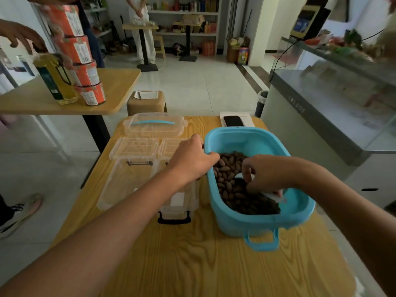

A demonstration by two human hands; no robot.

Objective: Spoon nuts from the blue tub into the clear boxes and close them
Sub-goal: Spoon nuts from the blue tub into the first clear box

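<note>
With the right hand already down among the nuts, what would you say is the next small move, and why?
Probably lift the white plastic scoop and carry it left to the open clear plastic box. The right hand grips it in the brown nuts, the left hand grips the blue plastic tub rim, and no nuts show in the box.

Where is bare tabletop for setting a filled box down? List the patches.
Free: the near table in front of the blue tub and clear boxes. Crowded: the far edge, with a lid and phone.
</note>
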